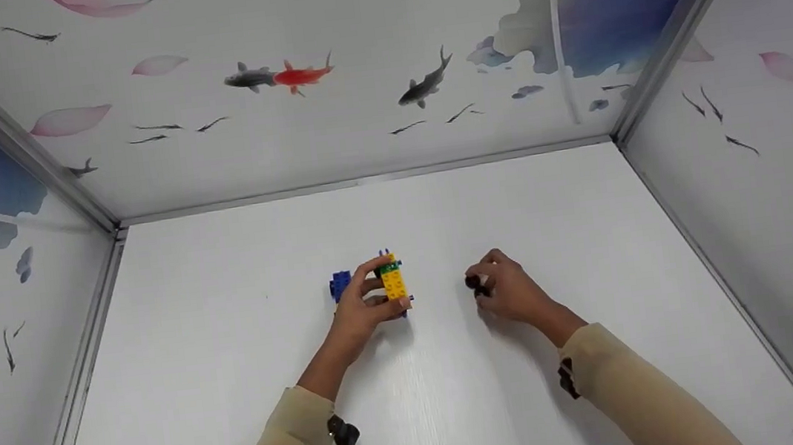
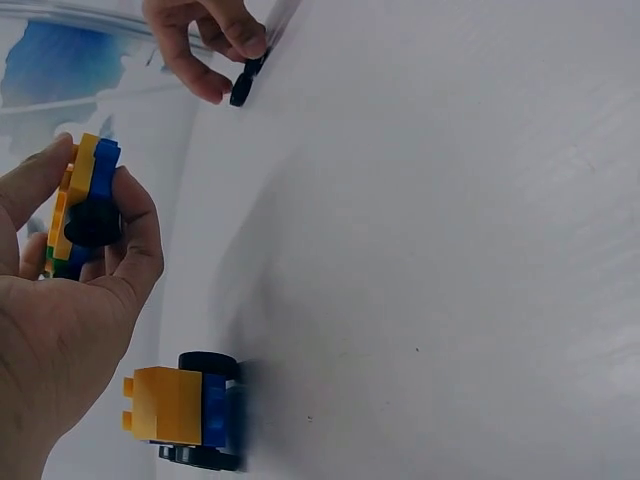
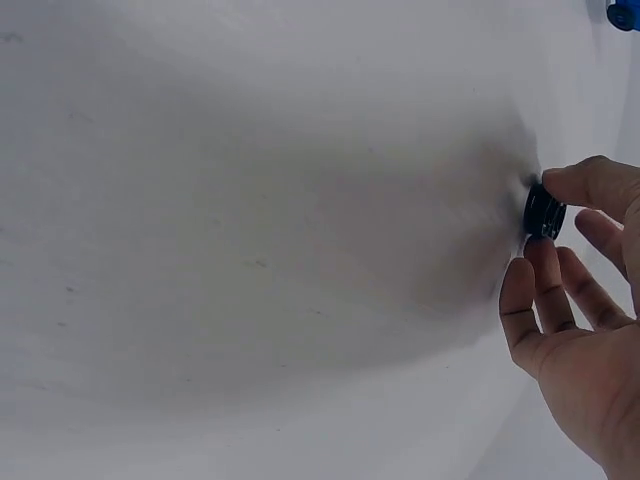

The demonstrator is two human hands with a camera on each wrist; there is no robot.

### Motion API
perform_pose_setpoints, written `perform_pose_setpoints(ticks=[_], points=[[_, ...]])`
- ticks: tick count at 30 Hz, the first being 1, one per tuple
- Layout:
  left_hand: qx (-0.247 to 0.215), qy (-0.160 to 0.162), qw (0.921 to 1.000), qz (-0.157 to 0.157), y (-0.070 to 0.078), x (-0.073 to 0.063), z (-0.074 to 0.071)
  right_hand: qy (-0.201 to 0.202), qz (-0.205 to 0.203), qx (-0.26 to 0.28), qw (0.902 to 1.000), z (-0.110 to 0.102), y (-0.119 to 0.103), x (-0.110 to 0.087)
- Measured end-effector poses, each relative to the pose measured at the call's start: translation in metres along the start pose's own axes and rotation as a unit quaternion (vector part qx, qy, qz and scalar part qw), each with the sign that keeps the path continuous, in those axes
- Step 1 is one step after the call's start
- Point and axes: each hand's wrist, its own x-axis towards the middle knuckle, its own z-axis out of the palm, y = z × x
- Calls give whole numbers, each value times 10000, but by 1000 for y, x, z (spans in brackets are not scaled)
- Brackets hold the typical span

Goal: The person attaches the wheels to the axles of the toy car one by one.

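My left hand (image 1: pixel 356 315) grips a toy block car (image 1: pixel 394 284) of yellow, green and blue bricks, raised off the table. A black wheel (image 2: pixel 93 222) shows on its side in the left wrist view. Over to the right, my right hand (image 1: pixel 514 289) pinches a small black toy wheel (image 3: pixel 545 212) between thumb and fingers, low at the tabletop. A second black wheel (image 1: pixel 473 282) appears close by in the head view. Behind the left hand stands another blue-and-yellow block vehicle (image 2: pixel 170 405) on black wheels, partly covered by that hand in the head view.
The white table (image 1: pixel 236 390) is bounded by panels printed with fish and petals. A metal rail (image 1: pixel 369 181) runs along its back edge. Each sleeve cuff carries a small black device, the left one (image 1: pixel 344 433) standing out.
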Motion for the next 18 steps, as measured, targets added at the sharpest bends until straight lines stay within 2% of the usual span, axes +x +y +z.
perform_pose_setpoints(ticks=[8, 18], points=[[77, 177, 9997, -152, 0, 0, 2, 125, 20, 214, 9997, -3, -4, 0], [127, 200, 9994, -263, -2, -3, 2, 412, -494, 281, 9975, 5, -24, 10]])
